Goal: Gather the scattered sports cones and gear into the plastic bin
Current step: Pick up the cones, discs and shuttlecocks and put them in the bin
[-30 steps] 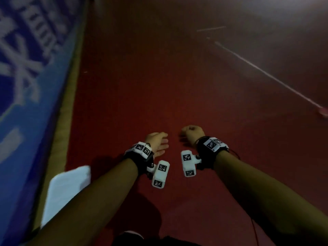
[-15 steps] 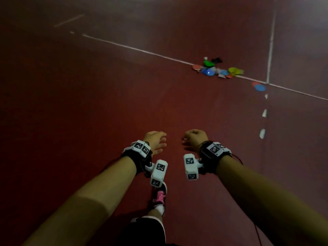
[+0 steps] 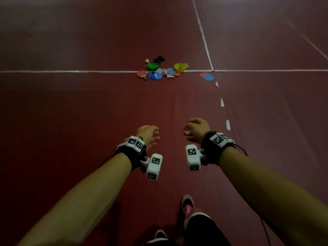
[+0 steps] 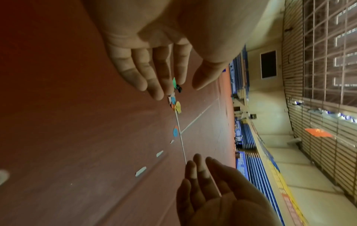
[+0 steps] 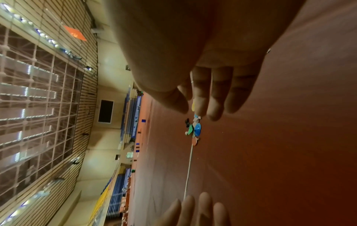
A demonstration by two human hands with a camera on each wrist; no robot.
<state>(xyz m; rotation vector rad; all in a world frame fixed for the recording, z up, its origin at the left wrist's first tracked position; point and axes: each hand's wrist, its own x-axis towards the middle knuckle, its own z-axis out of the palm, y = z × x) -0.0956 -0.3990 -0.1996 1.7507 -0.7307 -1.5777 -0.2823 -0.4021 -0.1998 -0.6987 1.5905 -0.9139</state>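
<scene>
Both hands are empty: the left hand (image 3: 148,134) and right hand (image 3: 196,128) hang out in front with fingers loosely curled and relaxed, gripping nothing. The gear lies well ahead on the red floor (image 3: 71,112), bunched along the far white line (image 3: 71,71): a blue cone (image 3: 154,76) nearest, a green cone (image 3: 152,66) and a black item (image 3: 159,59) behind it, a red paddle (image 3: 142,74) at the left end, a yellow cone (image 3: 180,67) to the right, and two flat discs (image 3: 206,76) lying a little apart farther right. No bin shows in any view, so where it stands cannot be told. The step in hand looks like the walk up to the pile. To do it well, I would stop just short of the blue cone rather than step among the pieces, crouch, and stack cones of like shape so each hand carries several. Flat discs sit flush on the floor, so lifting one probably needs a fingertip under its edge. The outlying discs are easily forgotten; take them in the same pass.
</scene>
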